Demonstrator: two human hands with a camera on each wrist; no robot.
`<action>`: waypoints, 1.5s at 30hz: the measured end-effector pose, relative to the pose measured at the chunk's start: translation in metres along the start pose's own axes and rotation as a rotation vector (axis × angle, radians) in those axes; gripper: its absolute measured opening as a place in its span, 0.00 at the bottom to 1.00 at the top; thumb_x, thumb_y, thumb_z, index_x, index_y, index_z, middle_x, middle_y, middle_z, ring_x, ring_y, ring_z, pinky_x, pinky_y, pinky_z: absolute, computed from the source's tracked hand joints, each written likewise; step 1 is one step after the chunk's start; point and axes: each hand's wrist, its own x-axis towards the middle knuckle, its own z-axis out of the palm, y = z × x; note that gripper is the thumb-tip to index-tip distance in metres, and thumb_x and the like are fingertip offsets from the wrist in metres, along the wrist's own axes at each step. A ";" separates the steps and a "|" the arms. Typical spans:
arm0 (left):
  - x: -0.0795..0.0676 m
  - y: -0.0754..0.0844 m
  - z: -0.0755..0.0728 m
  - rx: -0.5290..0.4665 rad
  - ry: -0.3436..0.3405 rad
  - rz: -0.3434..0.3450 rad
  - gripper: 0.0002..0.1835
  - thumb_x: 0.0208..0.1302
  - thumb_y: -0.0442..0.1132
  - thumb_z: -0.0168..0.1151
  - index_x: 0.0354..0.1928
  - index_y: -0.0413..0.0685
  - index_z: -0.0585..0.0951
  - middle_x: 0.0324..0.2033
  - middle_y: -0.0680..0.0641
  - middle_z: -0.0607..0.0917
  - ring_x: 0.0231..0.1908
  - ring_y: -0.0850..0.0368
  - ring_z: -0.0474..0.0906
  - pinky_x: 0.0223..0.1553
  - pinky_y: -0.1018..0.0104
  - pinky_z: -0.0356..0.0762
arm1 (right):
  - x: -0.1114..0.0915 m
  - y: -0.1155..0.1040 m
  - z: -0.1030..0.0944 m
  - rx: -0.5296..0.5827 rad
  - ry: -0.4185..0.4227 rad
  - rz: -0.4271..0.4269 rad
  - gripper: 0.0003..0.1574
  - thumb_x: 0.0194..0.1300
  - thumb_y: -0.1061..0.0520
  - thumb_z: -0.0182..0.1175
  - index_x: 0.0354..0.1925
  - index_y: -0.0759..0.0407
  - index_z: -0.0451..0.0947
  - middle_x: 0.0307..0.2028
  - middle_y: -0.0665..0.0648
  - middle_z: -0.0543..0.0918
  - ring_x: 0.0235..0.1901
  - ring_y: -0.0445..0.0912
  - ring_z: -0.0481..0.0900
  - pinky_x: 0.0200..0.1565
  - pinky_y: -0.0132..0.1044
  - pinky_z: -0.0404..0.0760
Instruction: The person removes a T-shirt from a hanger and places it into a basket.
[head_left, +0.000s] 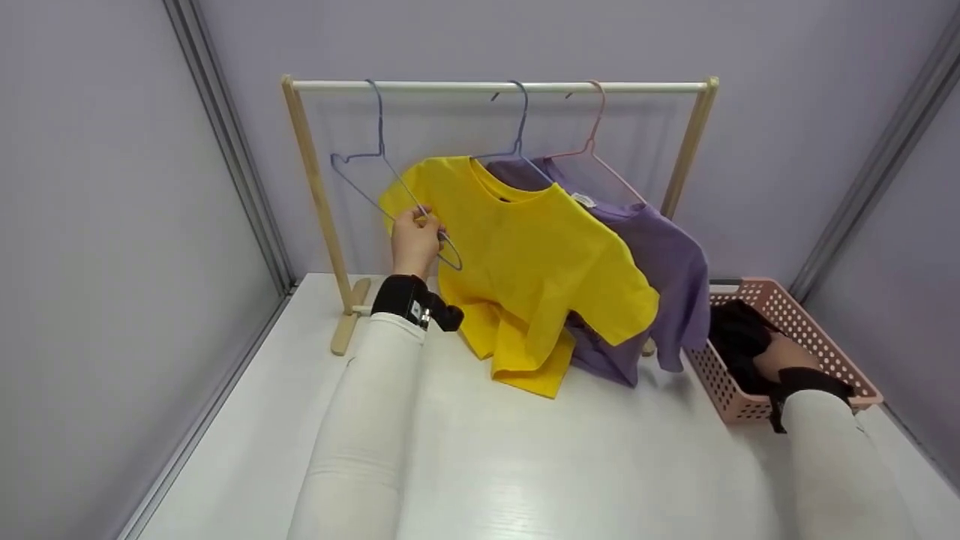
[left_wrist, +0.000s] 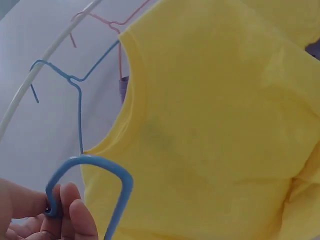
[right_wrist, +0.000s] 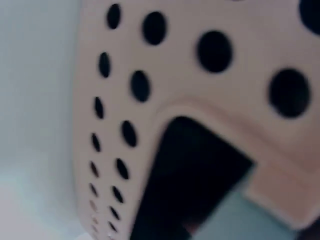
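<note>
My left hand [head_left: 417,240] pinches the lower end of an empty blue wire hanger [head_left: 381,127], whose hook is over the white rail [head_left: 442,86]. In the left wrist view, the hanger's bent end [left_wrist: 125,185] lies between thumb and fingers. Beside that hand a yellow T-shirt [head_left: 517,247] hangs on another blue hanger [head_left: 520,120]. My right hand [head_left: 785,358] is inside the pink basket [head_left: 817,330] at a black cloth item [head_left: 735,330]; its fingers are hidden. The right wrist view has only the blurred, perforated basket wall [right_wrist: 175,60] up close.
Behind the yellow shirt, a purple T-shirt [head_left: 671,255] hangs on a pink hanger [head_left: 592,139]. The rack's wooden legs [head_left: 322,202] stand on a white table [head_left: 480,465]. Grey panels with metal posts [head_left: 232,142] enclose the sides.
</note>
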 end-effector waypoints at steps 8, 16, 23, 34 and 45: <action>-0.005 -0.005 0.000 0.366 0.069 0.107 0.27 0.80 0.37 0.49 0.75 0.43 0.59 0.44 0.40 0.86 0.38 0.50 0.78 0.37 0.66 0.69 | 0.002 -0.048 -0.015 0.161 0.357 0.141 0.32 0.73 0.56 0.40 0.64 0.80 0.67 0.63 0.86 0.67 0.64 0.80 0.59 0.64 0.72 0.60; -0.004 -0.003 0.004 0.461 0.151 0.203 0.32 0.76 0.32 0.51 0.78 0.44 0.55 0.65 0.35 0.71 0.58 0.44 0.76 0.57 0.52 0.76 | 0.007 -0.136 -0.041 0.581 0.917 -0.037 0.20 0.70 0.63 0.42 0.55 0.70 0.73 0.50 0.62 0.78 0.54 0.58 0.69 0.63 0.48 0.64; -0.008 -0.002 0.009 0.470 0.193 0.307 0.33 0.75 0.33 0.54 0.78 0.42 0.57 0.69 0.33 0.66 0.68 0.38 0.65 0.70 0.49 0.67 | 0.000 -0.213 -0.043 0.632 1.050 -0.399 0.15 0.66 0.67 0.48 0.49 0.71 0.74 0.43 0.62 0.77 0.46 0.55 0.67 0.54 0.39 0.63; -0.026 -0.001 0.040 0.471 0.127 0.506 0.34 0.77 0.39 0.54 0.79 0.37 0.57 0.72 0.33 0.67 0.71 0.37 0.61 0.76 0.48 0.58 | 0.004 -0.284 -0.013 0.421 0.450 -0.477 0.22 0.83 0.52 0.49 0.53 0.69 0.78 0.41 0.67 0.82 0.42 0.58 0.79 0.50 0.48 0.77; -0.024 0.005 0.046 0.607 0.073 0.559 0.31 0.79 0.41 0.51 0.77 0.36 0.59 0.75 0.34 0.64 0.77 0.38 0.56 0.79 0.47 0.51 | -0.016 -0.297 -0.016 0.818 0.634 -0.519 0.22 0.82 0.51 0.51 0.32 0.63 0.72 0.24 0.48 0.64 0.25 0.41 0.65 0.32 0.31 0.63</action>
